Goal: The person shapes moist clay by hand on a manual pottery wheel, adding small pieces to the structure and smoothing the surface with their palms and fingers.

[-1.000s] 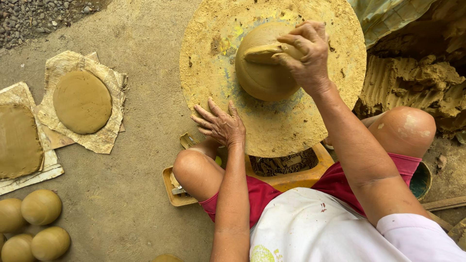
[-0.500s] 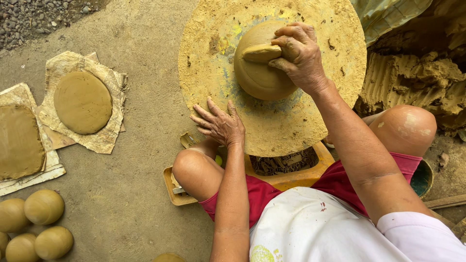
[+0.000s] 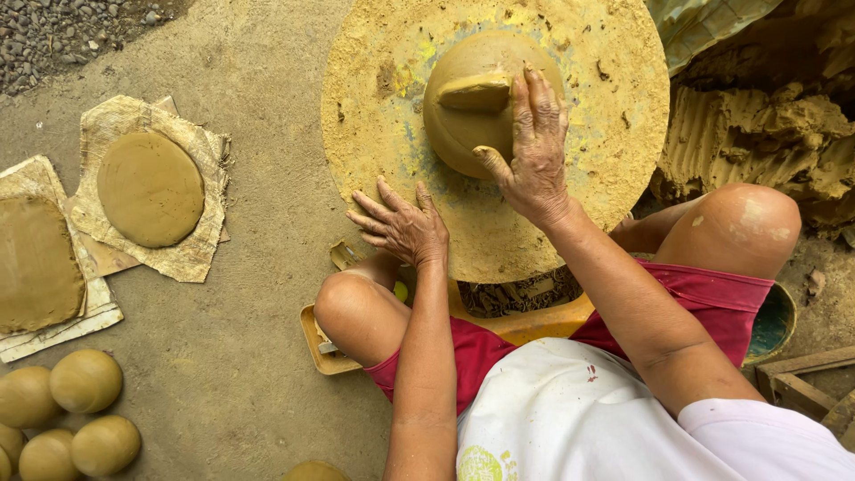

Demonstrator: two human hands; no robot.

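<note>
A domed clay form (image 3: pixel 472 111) stands on a round, clay-crusted wheel disc (image 3: pixel 614 116) in front of me. A flat strip of clay (image 3: pixel 475 92) lies across the dome's top. My right hand (image 3: pixel 532 151) rests flat on the dome's right side, fingers spread and thumb pointing left. My left hand (image 3: pixel 401 227) lies palm down, fingers apart, on the disc's near left rim. Neither hand holds anything. My knees flank the disc below it.
Flattened clay discs (image 3: pixel 150 187) on sacking lie at left, beside a clay slab (image 3: pixel 36 265) on boards. Several clay balls (image 3: pixel 85 380) sit at the bottom left. A heap of raw clay (image 3: pixel 766 134) rises at right. Gravel (image 3: pixel 62 31) lies top left.
My right hand has slid from the top of the dome down its right side, opening flat. The left hand stays on the disc's rim.
</note>
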